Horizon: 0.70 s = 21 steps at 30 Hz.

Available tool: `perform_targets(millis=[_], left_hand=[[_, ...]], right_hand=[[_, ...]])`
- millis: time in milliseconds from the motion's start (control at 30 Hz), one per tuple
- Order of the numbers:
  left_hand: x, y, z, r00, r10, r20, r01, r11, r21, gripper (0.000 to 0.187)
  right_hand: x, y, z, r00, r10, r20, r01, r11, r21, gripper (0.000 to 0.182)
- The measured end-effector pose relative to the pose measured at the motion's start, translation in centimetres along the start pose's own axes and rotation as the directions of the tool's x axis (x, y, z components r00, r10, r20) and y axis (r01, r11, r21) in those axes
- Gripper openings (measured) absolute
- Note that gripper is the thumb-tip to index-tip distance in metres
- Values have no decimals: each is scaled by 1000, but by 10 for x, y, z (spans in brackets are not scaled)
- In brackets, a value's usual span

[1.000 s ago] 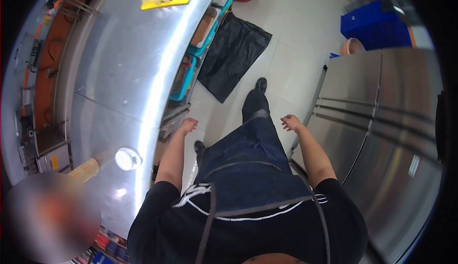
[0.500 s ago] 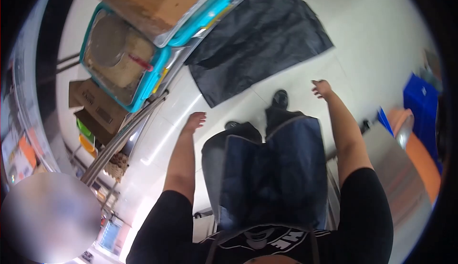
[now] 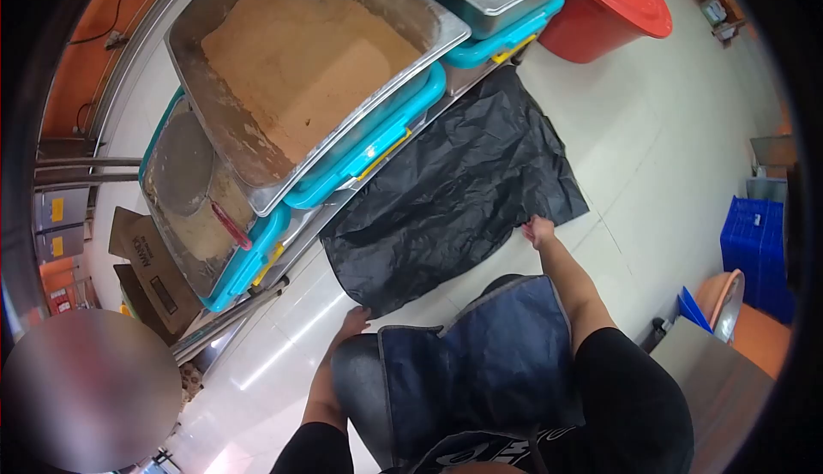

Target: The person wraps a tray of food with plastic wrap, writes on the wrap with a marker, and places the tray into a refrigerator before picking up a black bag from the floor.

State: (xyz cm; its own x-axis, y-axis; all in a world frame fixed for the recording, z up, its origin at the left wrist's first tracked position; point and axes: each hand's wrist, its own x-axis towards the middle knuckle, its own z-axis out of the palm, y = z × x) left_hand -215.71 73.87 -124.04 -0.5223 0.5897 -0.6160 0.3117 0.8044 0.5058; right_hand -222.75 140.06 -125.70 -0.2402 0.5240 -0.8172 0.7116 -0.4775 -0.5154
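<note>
A wrinkled black plastic sheet [image 3: 446, 183] lies on the pale tiled floor, beside metal trays and teal-rimmed tubs. My right hand [image 3: 538, 231] is closed on the sheet's near edge, toward its right end, and the plastic bunches there. At the sheet's near left corner is my left hand [image 3: 355, 321], fingers bent against the edge; the fingertips are partly hidden. A dark blue apron [image 3: 480, 354] covers my lap and bent knees.
A large metal tray [image 3: 446, 28] of brown powder rests on a teal tub at the upper left. Near it are a tub with a red-handled sieve [image 3: 184, 153], an open cardboard box [image 3: 154, 273] and a red bucket [image 3: 600, 20]. Blue crates [image 3: 759, 255] stand at right.
Both hands have reached down to the sheet's near edge, and my right hand has taken hold of it. The view has shifted, bringing the red bucket and more of the powder tray into sight.
</note>
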Motion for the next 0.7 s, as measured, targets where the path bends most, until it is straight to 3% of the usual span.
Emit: perform_targets(millis=[33, 100, 133, 167, 200, 267, 333, 367, 400, 433, 467, 500, 533, 567, 600, 667, 700], left_hand=[[-12, 11, -20, 998, 49, 24, -52, 994, 96, 57], [-45, 46, -56, 997, -14, 76, 11, 999, 34, 57], [-65, 89, -90, 944, -330, 10, 235, 650, -723, 45], [-85, 130, -131, 800, -562, 210, 139, -167, -976, 34], [-106, 157, -168, 795, -556, 245, 124, -246, -961, 33], [-152, 225, -252, 823, -536, 189, 106, -183, -977, 47], [-202, 260, -302, 827, -555, 96, 30, -127, -991, 63], [-225, 287, -340, 798, -598, 67, -41, -165, -986, 52], [-246, 316, -379, 766, -643, -7, -161, -182, -970, 39], [-265, 316, -401, 800, -593, -88, -270, -225, -936, 22], [-279, 328, -431, 810, -570, -136, -346, -278, -896, 17], [-282, 349, -465, 753, -632, -185, -455, -296, -840, 12], [-292, 318, -466, 791, -568, -226, -497, -382, -779, 12], [-290, 293, -464, 692, -692, -205, -596, -387, -703, 16], [-284, 284, -479, 737, -629, -245, -601, -445, -664, 21], [-257, 214, -465, 636, -650, -417, -742, -366, -562, 27], [-241, 215, -479, 555, -686, -471, -815, -332, -476, 30]], right_hand=[[-16, -11, -7, 1000, -9, 9, 8, 999, 36, 13], [-78, -44, -34, 997, 30, -67, -21, 990, 137, 13], [-108, -65, -48, 991, 55, -124, -25, 972, 234, 12], [-134, -85, -64, 989, 67, -134, -34, 971, 237, 12], [-160, -104, -81, 982, 61, -181, 4, 941, 339, 13], [-200, -142, -121, 980, 4, -201, 85, 897, 433, 13], [-287, -219, -137, 962, -152, -225, 223, 915, 335, 15], [-308, -247, -152, 946, -292, -143, 324, 885, 335, 13], [-323, -277, -154, 896, -410, -171, 444, 829, 340, 30], [-350, -318, -153, 853, -510, -109, 518, 803, 294, 42], [-382, -368, -146, 851, -522, -59, 519, 817, 253, 43], [-407, -412, -131, 813, -582, -13, 551, 763, 338, 41], [-414, -452, -120, 791, -607, 75, 564, 771, 296, 39], [-433, -492, -99, 748, -650, 129, 598, 746, 293, 40], [-436, -525, -79, 691, -705, 162, 672, 708, 217, 36], [-428, -579, -35, 548, -789, 280, 769, 606, 202, 29], [-409, -601, -11, 452, -831, 325, 850, 512, 126, 31]])
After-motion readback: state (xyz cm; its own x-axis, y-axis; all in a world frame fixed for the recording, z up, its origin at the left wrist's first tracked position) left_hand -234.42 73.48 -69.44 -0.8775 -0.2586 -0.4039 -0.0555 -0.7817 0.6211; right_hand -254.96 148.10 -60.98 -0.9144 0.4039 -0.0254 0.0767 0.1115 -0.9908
